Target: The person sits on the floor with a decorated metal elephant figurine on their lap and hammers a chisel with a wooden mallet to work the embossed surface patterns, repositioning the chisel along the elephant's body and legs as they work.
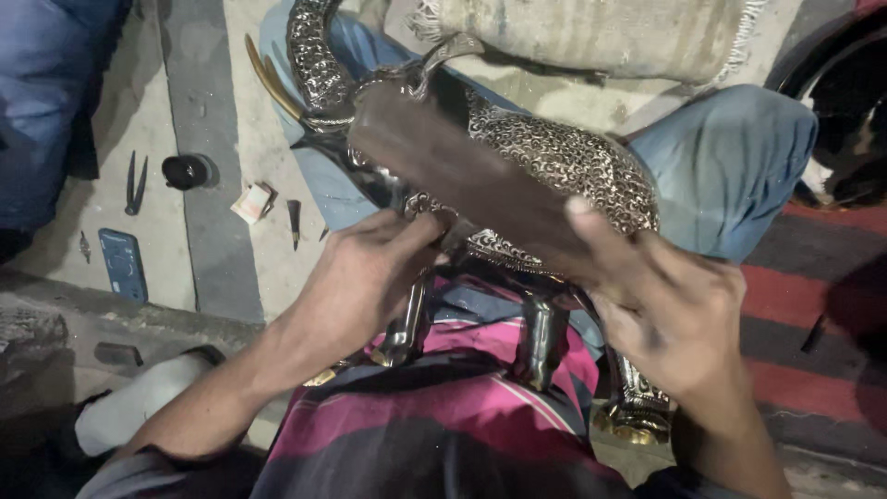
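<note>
While blur hides detail, 2 hands: left [356,277] pinching 1 metal animal figure [554,166], right [674,314] gripping perhaps 1 brown strip [462,176].

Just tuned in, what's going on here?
A seated person has an ornate metal animal figure lying across their lap. The right hand holds a flat dark block against the figure's patterned body; the left hand grips the figure from below, near its legs. On the floor to the left lie pliers, a phone and a small black pot.
</note>
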